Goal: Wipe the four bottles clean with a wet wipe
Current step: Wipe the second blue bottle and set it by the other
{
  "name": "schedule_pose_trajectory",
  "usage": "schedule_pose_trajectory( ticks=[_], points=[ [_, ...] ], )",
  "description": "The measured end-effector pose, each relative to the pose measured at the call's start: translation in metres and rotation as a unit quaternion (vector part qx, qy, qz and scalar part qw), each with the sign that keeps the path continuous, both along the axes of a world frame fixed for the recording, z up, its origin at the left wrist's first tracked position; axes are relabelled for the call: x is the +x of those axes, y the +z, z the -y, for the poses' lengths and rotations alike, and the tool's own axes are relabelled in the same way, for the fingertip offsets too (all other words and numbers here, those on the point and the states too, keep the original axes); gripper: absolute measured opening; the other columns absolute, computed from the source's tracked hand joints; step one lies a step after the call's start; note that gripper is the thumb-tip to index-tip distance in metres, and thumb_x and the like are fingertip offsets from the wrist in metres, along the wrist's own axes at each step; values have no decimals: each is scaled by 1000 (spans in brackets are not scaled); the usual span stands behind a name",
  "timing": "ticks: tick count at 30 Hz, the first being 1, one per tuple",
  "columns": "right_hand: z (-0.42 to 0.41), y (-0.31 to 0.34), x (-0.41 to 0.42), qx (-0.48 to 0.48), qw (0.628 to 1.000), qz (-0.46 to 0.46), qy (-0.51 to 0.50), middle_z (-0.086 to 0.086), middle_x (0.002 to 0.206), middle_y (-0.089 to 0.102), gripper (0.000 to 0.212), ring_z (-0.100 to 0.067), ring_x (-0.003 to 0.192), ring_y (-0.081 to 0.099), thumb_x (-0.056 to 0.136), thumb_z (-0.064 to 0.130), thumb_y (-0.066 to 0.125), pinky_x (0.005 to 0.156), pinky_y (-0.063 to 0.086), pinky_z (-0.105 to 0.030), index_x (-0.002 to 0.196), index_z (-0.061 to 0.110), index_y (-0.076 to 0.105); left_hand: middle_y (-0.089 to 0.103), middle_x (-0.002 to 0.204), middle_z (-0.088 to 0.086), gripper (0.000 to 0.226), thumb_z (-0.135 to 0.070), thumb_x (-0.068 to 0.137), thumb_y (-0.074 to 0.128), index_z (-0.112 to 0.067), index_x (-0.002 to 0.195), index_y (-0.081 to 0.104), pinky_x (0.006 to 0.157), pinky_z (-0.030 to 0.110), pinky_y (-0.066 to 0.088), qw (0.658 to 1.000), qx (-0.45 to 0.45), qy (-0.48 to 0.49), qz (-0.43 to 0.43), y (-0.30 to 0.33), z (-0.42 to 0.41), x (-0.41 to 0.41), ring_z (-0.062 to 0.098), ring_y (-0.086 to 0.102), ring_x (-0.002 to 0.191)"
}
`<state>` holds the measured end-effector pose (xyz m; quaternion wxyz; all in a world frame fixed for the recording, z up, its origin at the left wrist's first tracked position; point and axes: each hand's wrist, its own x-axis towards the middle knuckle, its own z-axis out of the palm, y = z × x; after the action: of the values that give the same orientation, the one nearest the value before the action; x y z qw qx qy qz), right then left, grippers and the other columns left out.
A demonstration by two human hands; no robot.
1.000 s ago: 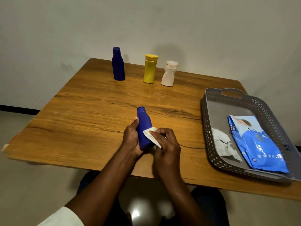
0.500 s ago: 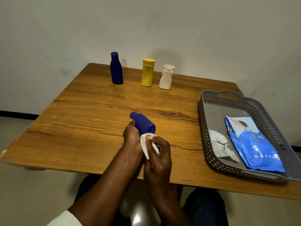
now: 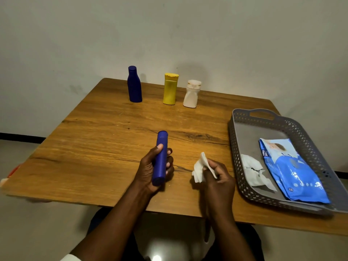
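Observation:
My left hand (image 3: 150,170) grips a slim blue bottle (image 3: 160,149) above the near part of the wooden table (image 3: 98,140), its cap end pointing away from me. My right hand (image 3: 216,178) pinches a crumpled white wet wipe (image 3: 200,167) a short way to the right, apart from the bottle. At the far edge stand a dark blue bottle (image 3: 134,84), a yellow bottle (image 3: 170,89) and a white bottle (image 3: 192,94), all upright in a row.
A grey perforated tray (image 3: 243,129) sits at the table's right side. It holds a blue wet-wipe pack (image 3: 293,172) and a used white wipe (image 3: 254,170). A wall rises just behind the table.
My hands have parted. The right hand drew the wipe off the bottle and moved right. The left hand turned the bottle so that its cap end points away.

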<state>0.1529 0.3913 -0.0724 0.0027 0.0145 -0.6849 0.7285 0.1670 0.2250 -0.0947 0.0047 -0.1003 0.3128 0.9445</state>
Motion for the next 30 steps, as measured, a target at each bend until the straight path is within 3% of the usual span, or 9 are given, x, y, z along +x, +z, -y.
schedule_pose_trajectory(
  ticks=[2, 5, 10, 16, 19, 22, 24, 27, 30],
  points=[
    [1, 10, -8, 12, 1000, -19, 7, 13, 102, 64, 33, -17, 98, 63, 89, -3, 56, 73, 60, -37, 101, 25, 69, 51, 65, 6, 48, -40, 65, 78, -9, 93, 56, 42, 21, 43, 1000, 7, -29, -2, -3, -1, 3, 14, 48, 45],
    [2, 24, -22, 74, 994, -83, -4, 10, 103, 61, 34, -7, 99, 60, 89, -5, 55, 75, 51, -9, 108, 21, 65, 55, 78, 11, 53, -42, 70, 69, -5, 106, 60, 49, 23, 48, 998, 46, -47, 7, -3, 0, 5, 18, 53, 58],
    [14, 35, -43, 161, 966, -198, -29, -3, 106, 60, 32, -7, 98, 57, 85, -8, 59, 78, 45, -5, 111, 9, 68, 64, 112, 22, 53, -39, 90, 40, -5, 126, 58, 65, 36, 56, 999, 48, -13, 14, 4, -1, 3, 30, 64, 87],
    [38, 32, -37, 233, 913, -326, 74, 2, 98, 48, 18, 15, 91, 47, 87, -1, 56, 70, 37, 1, 101, -1, 66, 64, 102, 20, 70, -31, 69, 79, -3, 128, 53, 66, 38, 55, 997, -51, -46, -33, 5, -5, 4, 30, 65, 80],
    [48, 23, -35, 324, 863, -361, 138, 4, 101, 47, 18, 10, 93, 44, 89, 17, 60, 73, 36, -4, 104, 8, 62, 67, 106, 14, 56, -13, 71, 73, -12, 125, 55, 72, 37, 56, 992, -120, -10, -27, 6, -9, 6, 26, 66, 89],
    [50, 23, -42, 449, 757, -452, 146, -13, 106, 58, 42, -22, 97, 53, 69, 11, 81, 62, 49, -28, 107, 6, 65, 66, 110, 14, 52, -5, 77, 64, -15, 127, 53, 75, 40, 54, 985, -173, 1, -24, 5, -9, 6, 28, 65, 94],
    [47, 27, -51, 481, 731, -467, 128, -17, 106, 58, 49, -30, 95, 54, 61, 8, 84, 58, 49, -33, 106, 5, 65, 65, 109, 16, 52, -3, 80, 65, -17, 128, 54, 72, 42, 54, 977, -208, -18, -38, 6, -9, 6, 33, 65, 85],
    [40, 26, -55, 463, 744, -474, 83, -19, 107, 59, 48, -32, 97, 55, 66, 3, 79, 62, 50, -33, 111, 3, 65, 61, 105, 21, 50, -5, 81, 66, -18, 128, 54, 71, 43, 53, 971, -230, -34, -51, 7, -10, 6, 37, 61, 77],
    [34, 24, -50, 342, 831, -438, 14, -20, 108, 58, 40, -24, 101, 53, 75, -8, 65, 77, 45, -17, 113, 2, 66, 62, 116, 18, 56, -10, 80, 68, -17, 133, 50, 83, 46, 52, 962, -263, -23, -75, 7, -14, 7, 37, 59, 95]
  ],
)
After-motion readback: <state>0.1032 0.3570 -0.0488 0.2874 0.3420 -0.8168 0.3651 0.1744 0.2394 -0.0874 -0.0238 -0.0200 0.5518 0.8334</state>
